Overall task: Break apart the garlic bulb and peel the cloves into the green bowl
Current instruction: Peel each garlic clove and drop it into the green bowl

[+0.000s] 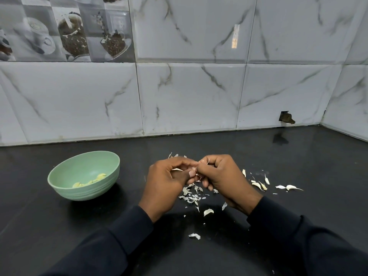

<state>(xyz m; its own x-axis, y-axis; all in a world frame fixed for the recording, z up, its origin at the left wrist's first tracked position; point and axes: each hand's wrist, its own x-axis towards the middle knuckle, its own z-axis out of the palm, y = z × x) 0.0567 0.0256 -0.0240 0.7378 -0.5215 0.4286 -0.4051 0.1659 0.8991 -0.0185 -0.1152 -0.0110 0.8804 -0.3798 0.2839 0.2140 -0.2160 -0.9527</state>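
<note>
1. Nearest us, we are seeing two dark sleeves (111,248) reaching out over the black counter (298,156), with a stray flake of skin (194,236) lying between them.
2. We are judging the step in hand to be peeling: a single clove (194,168) is sitting where the two hands meet, mostly hidden, with a wisp of skin lifting off its far end.
3. We are seeing the left hand (169,182) curled nearly closed, thumb and fingers pinching the clove and steadying it.
4. We are seeing the right hand (221,176) curled just as tightly, its fingertips (199,169) nipping at the skin at the clove's tip.
5. We are finding peeled yellow cloves (89,181) already lying in the green bowl (65,176), which is standing well to the left of the hands.
6. We are noticing loose skins (192,196) piling up under the hands, and unpeeled cloves (292,187) waiting to the right.
7. We are expecting the next move to call for stripping off the last skin, then carrying the bare clove left and dropping it into the bowl; thin skin may cling to the fingers.
</note>
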